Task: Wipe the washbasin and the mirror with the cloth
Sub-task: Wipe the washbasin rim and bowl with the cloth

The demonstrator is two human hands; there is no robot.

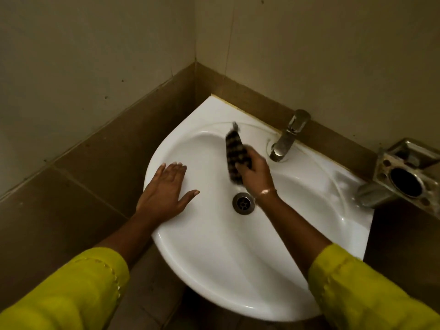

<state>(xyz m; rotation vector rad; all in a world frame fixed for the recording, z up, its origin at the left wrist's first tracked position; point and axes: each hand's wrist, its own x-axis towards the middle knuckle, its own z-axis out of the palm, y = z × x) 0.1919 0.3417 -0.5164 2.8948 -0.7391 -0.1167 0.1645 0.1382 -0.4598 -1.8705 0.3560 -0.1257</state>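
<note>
A white corner washbasin (214, 258) fills the middle of the view, with a metal drain (243, 203) at its bottom. My right hand (256, 176) grips a dark checked cloth (234, 151) inside the bowl, just above the drain and left of the tap. The cloth is blurred and its far end points toward the back rim. My left hand (166, 191) rests flat on the basin's left rim, fingers straight and spread. No mirror is in view.
A chrome tap (287, 136) stands on the back right rim. A metal soap and tumbler holder (404, 172) is fixed to the wall at the right. Brown tiled walls close in on the left and behind the basin.
</note>
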